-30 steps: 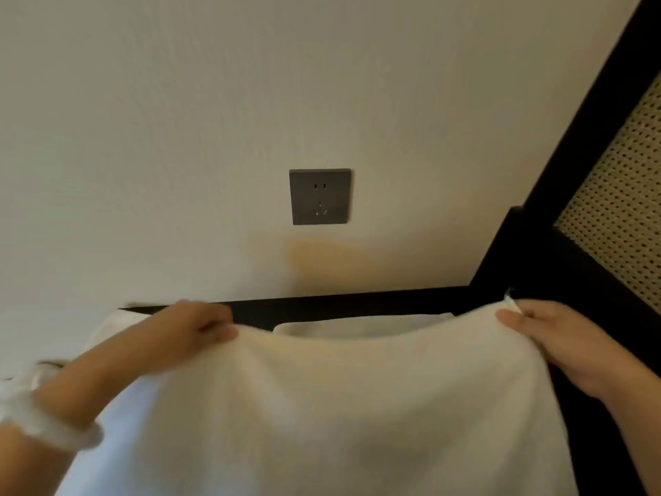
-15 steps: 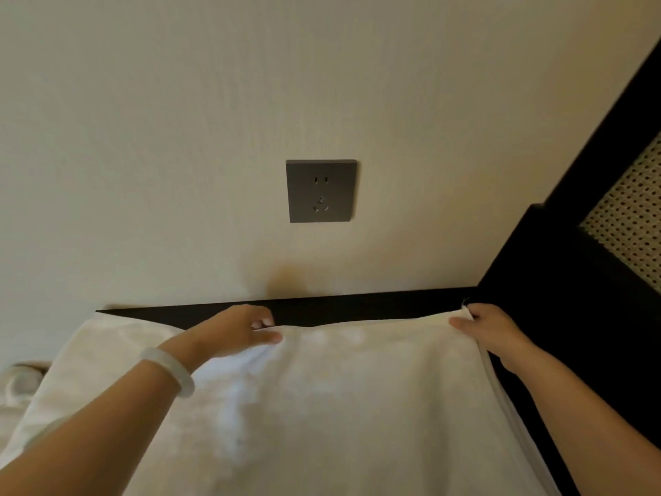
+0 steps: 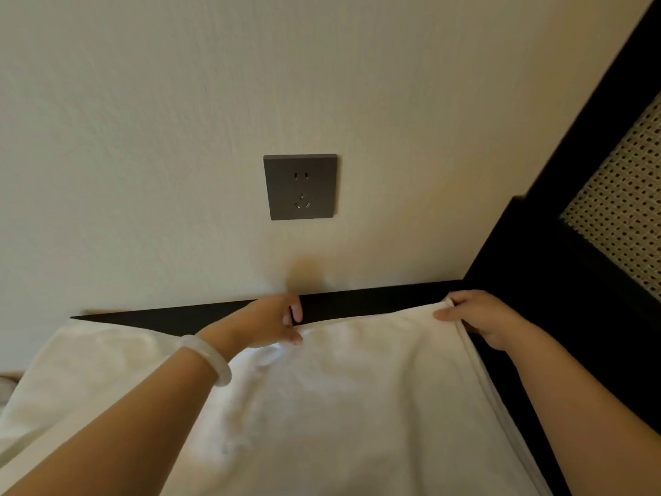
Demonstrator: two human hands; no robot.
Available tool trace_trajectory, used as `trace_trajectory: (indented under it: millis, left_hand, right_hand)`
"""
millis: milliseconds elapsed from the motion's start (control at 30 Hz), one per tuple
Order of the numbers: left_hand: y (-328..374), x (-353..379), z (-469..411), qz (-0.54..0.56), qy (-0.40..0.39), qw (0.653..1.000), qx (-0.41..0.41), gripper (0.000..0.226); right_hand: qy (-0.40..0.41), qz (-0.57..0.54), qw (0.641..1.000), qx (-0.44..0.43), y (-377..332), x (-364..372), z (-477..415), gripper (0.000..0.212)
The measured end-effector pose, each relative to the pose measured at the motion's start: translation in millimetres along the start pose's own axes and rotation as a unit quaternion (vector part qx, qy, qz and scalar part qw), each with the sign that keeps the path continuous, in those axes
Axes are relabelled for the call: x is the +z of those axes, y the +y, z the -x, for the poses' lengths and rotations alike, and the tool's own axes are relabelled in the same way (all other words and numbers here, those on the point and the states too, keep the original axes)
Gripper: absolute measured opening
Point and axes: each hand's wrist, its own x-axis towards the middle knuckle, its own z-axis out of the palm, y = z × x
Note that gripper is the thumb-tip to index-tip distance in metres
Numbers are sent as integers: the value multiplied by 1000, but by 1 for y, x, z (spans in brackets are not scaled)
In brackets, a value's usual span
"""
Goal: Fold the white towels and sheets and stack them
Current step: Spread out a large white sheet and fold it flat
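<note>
A white towel (image 3: 357, 399) lies spread over a dark surface below me, its far edge near the wall. My left hand (image 3: 268, 322) pinches the towel's far edge near its middle, thumb below and fingers curled above. My right hand (image 3: 479, 316) grips the towel's far right corner at the edge of the dark surface. More white fabric (image 3: 82, 359) lies under the towel and sticks out to the left. A pale bangle sits on my left wrist.
A dark ledge (image 3: 357, 302) runs along the cream wall just beyond the towel. A grey wall socket (image 3: 299, 186) is above it. On the right stands a black frame with a woven cane panel (image 3: 622, 216).
The towel was held up in the air a second ago. Both hands have carried its far edge forward and down towards the ledge, and it now lies flat.
</note>
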Motion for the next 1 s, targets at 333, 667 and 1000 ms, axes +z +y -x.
trace_trajectory:
  millis: [333,667,1000]
  left_hand:
    - [18,3,-14,-27,-29,996,85,33]
    - [49,-11,-10,126,-75,973,176,20]
    - [106,-21,1,198,-74,939,271,16]
  right_hand:
    - [-34,-168,974,-147,-5,-18,22,16]
    - [-36,-125,936,-326,-31,-53,57,15]
    - [-96,-150,919,-352,-59,-49,75,17]
